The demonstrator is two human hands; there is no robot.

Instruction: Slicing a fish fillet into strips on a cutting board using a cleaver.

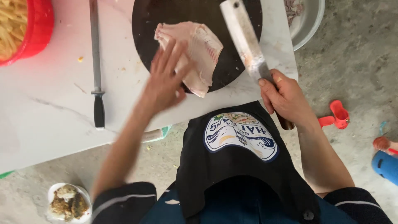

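Pale pink fish fillet (198,49) lies on round dark board (182,25), table's twelve o'clock. Left hand (166,79) flat, fingers spread, pressing fillet's near edge. Right hand (286,97) fisted round steel cleaver (244,39) at two o'clock. Risk: slippery flesh slides, blade meets my fingers.

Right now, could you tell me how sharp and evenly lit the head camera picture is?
Head view: soft, even daylight with faint shadows; the left hand on the pale fish fillet is smeared by motion blur; the right hand gripping the cleaver is sharper; mild glare on the white table.
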